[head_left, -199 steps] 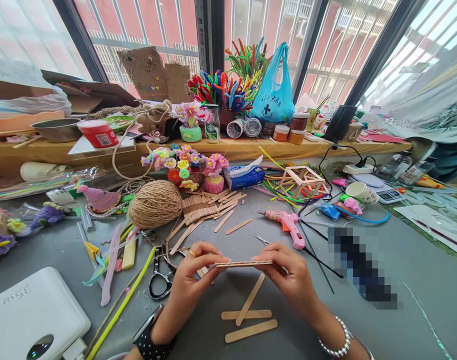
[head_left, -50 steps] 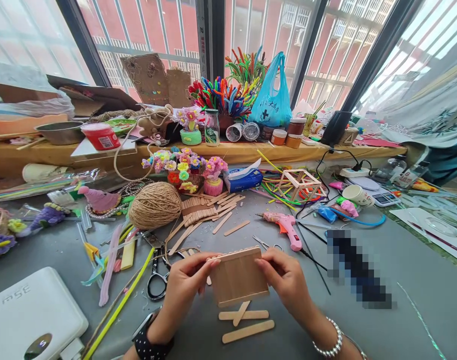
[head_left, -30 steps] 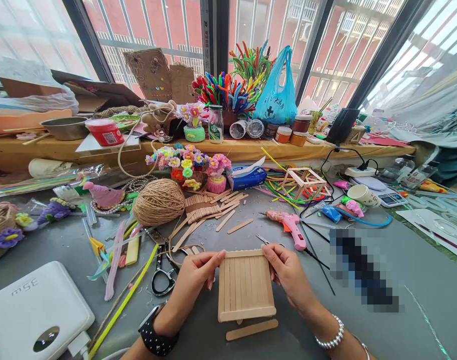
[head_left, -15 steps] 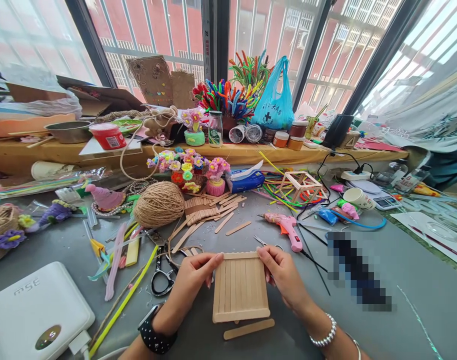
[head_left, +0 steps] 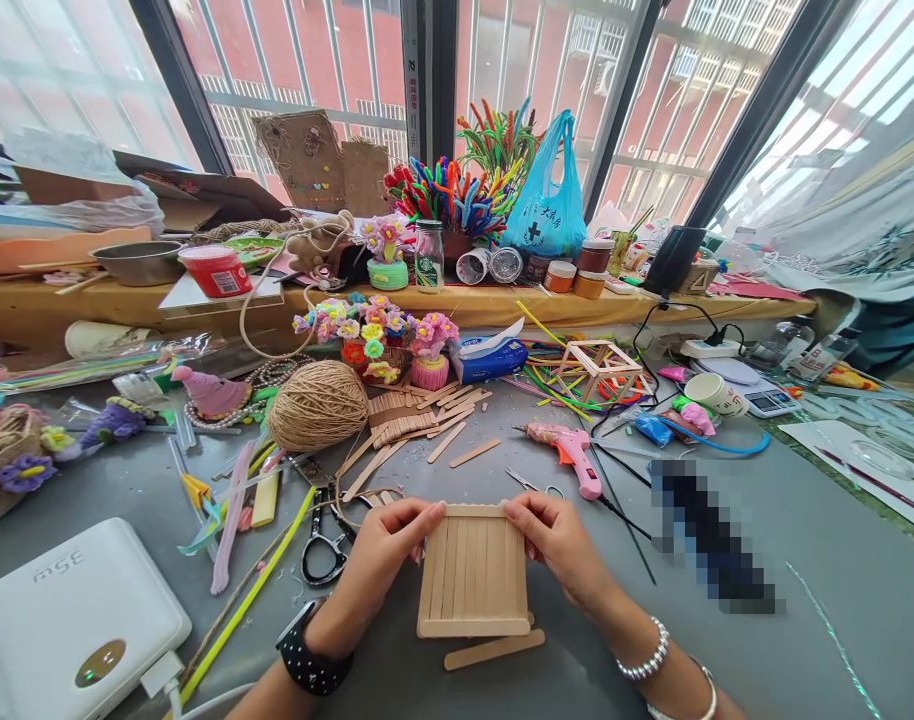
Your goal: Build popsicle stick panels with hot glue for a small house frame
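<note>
Between my two hands is a square popsicle-stick panel [head_left: 476,570], made of sticks side by side with a cross stick along its top and bottom edges. My left hand [head_left: 397,545] pinches its upper left corner, thumb on top. The upper right corner is pinched by my right hand [head_left: 551,540] in the same way. Below the panel's lower edge, a loose popsicle stick [head_left: 494,650] lies on the grey table; the end of another shows from under the panel's lower right corner.
A pink glue gun [head_left: 569,455] lies beyond my right hand, near small scissors [head_left: 528,482]. Black-handled scissors [head_left: 323,555] are left of my left hand. Behind stand a twine ball [head_left: 318,405] and scattered popsicle sticks [head_left: 397,420]. A white power bank [head_left: 86,610] sits at left.
The panel and both hands have shifted slightly left, with the panel's lower edge a little higher. Both corners stay pinched.
</note>
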The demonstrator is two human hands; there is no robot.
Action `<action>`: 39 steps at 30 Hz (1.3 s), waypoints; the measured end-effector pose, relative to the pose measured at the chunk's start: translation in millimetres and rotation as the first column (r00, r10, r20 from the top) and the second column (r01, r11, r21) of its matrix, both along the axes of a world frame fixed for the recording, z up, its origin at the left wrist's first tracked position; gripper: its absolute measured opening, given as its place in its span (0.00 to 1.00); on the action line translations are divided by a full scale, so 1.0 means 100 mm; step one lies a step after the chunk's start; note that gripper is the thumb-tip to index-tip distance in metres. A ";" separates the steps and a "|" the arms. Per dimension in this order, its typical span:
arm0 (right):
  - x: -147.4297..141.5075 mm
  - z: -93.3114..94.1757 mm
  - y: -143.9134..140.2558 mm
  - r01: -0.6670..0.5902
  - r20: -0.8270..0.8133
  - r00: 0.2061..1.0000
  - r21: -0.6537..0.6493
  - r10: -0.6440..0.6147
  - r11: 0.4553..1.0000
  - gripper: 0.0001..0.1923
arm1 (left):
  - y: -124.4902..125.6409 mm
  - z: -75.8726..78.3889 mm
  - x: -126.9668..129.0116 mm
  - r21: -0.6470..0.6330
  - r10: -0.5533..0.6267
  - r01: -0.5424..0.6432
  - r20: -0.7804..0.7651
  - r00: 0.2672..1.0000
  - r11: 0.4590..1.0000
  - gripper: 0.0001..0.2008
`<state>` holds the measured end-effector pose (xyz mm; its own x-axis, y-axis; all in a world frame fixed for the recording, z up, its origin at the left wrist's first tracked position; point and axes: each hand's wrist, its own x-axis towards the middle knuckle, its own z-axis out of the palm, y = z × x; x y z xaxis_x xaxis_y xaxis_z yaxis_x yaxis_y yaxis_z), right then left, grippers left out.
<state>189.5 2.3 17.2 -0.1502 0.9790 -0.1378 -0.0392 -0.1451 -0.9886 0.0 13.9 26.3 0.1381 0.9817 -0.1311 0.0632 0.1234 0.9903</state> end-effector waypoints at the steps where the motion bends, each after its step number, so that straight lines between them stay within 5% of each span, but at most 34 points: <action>1: 0.00 0.00 0.00 0.003 0.007 1.000 0.008 -0.003 1.000 0.17 | 0.00 0.00 0.00 -0.006 -0.004 0.004 0.001 1.000 1.000 0.17; 22: 0.03 -0.04 0.01 0.023 -0.004 1.000 -0.041 -0.023 0.999 0.20 | -0.01 0.01 0.03 -0.099 -0.083 0.081 -0.019 0.996 0.992 0.19; 31: 0.03 -0.03 0.05 -0.135 0.130 0.983 0.039 0.129 0.990 0.22 | 0.06 -0.10 0.01 -0.102 -0.161 0.153 -0.080 0.984 0.983 0.20; 35: 0.02 -0.04 0.04 -0.198 0.156 0.970 0.057 0.188 0.978 0.23 | 0.02 -0.08 -0.01 -0.128 -0.121 0.120 0.002 0.993 0.984 0.22; 39: 0.00 -0.06 0.04 -0.018 0.012 1.000 -0.008 0.018 1.000 0.22 | 0.01 -0.08 -0.02 -0.142 -0.085 0.120 0.230 0.970 0.983 0.26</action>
